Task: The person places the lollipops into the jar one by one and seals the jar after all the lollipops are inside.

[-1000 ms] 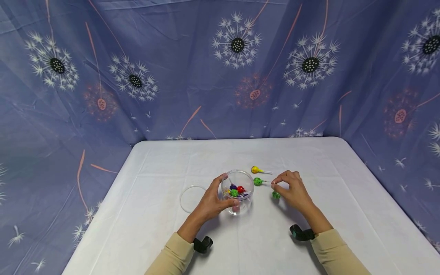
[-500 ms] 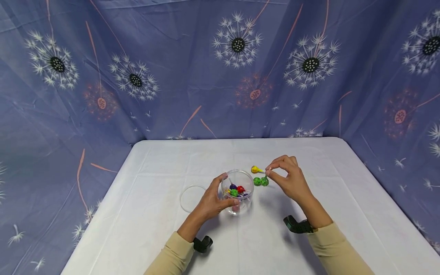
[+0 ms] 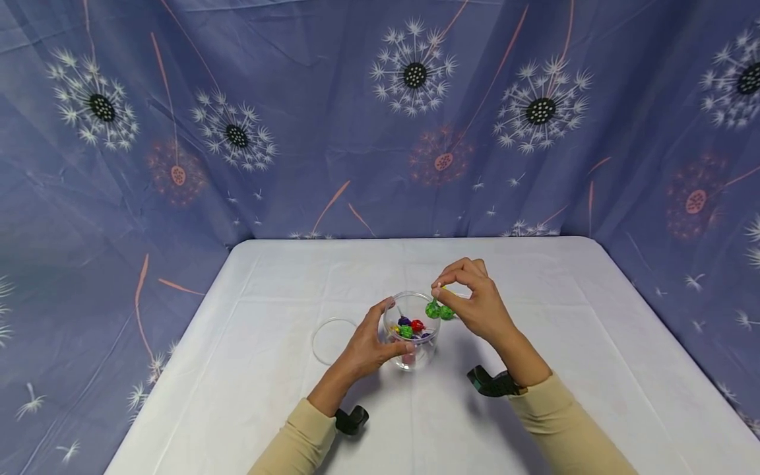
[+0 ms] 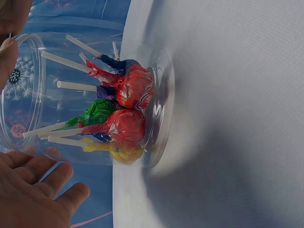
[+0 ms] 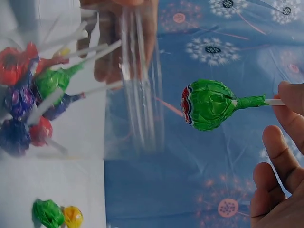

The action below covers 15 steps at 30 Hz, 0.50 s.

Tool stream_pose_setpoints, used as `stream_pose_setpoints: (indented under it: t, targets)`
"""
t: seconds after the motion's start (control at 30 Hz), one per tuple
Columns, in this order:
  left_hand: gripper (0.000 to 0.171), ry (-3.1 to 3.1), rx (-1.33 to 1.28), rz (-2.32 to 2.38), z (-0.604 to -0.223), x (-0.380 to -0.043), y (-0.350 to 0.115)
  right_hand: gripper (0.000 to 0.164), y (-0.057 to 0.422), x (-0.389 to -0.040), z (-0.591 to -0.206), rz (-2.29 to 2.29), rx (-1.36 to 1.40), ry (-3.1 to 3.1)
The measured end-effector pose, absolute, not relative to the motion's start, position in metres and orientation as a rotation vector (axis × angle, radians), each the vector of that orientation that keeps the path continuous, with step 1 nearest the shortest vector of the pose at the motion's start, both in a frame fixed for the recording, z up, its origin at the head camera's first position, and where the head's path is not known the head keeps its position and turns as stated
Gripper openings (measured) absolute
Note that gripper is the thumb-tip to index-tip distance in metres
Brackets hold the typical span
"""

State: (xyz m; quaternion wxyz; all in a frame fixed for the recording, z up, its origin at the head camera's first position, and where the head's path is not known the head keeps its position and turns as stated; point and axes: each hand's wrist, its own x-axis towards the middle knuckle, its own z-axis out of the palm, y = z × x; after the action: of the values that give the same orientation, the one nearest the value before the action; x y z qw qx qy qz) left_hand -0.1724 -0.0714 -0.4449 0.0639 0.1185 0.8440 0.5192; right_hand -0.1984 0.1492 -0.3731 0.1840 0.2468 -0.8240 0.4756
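Note:
My left hand [image 3: 368, 343] grips a clear plastic jar [image 3: 424, 358] standing upright on the table, thumb in front and fingers around its far side. Several wrapped lollipops in red, green, purple and yellow lie inside; in the left wrist view a red lollipop [image 4: 135, 88] rests near the jar's bottom, its stick toward the mouth. My right hand [image 3: 477, 300] pinches the white stick of a green lollipop [image 5: 209, 104], which hangs head down beside the jar's rim at the right. Behind it on the table lies another green lollipop [image 3: 447, 313].
A yellow lollipop [image 5: 72, 216] lies by the green one on the table, mostly hidden by my right hand in the head view. Left of the jar rests a clear round lid [image 3: 334, 319]. White cloth covers the table [image 3: 267, 396]; a blue dandelion-print curtain [image 3: 332, 119] surrounds it.
My right hand has lifted the green lollipop off the table and carried it left to the jar's rim. My left hand has stayed on the jar.

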Motion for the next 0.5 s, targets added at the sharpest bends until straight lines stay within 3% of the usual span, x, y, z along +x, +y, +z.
stream_pose_setpoints:
  t: [0.5]
  targets:
    - [0.095,2.559,0.400,1.576,-0.447,-0.174,-0.072,0.004,0.132,-0.206,-0.400,1.284,0.722,-2.418]
